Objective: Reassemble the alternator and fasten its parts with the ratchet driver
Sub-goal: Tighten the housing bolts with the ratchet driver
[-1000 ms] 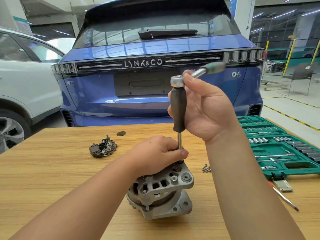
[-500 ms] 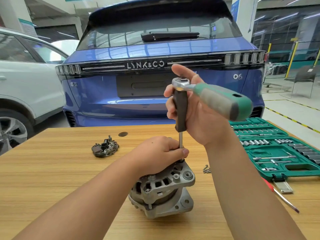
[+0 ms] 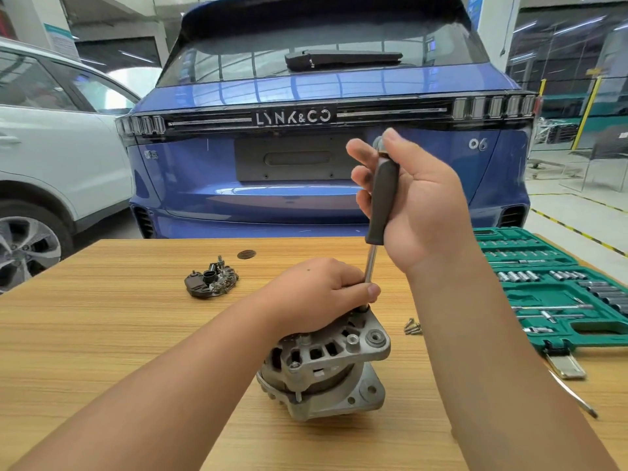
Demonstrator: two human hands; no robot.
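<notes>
The grey metal alternator [image 3: 326, 365] stands on the wooden table [image 3: 102, 334] in front of me. A driver with a black grip [image 3: 382, 198] and a steel shaft [image 3: 370, 263] stands nearly upright on the alternator's top edge. My left hand [image 3: 316, 294] rests on top of the alternator and pinches the bottom of the shaft. My right hand [image 3: 418, 205] grips the black handle, with the ratchet head [image 3: 379, 142] just showing between thumb and fingers. The ratchet's green handle is hidden behind my right hand.
A black rectifier part [image 3: 210, 282] lies on the table at the left. Several loose screws [image 3: 413, 326] lie right of the alternator. An open green socket case [image 3: 560, 290] fills the right side, a thin tool [image 3: 574, 396] before it. A blue car [image 3: 306, 113] stands behind the table.
The ratchet's green handle swung from the far side round to the right and is now hidden behind my right hand. My left hand stays on the shaft and alternator.
</notes>
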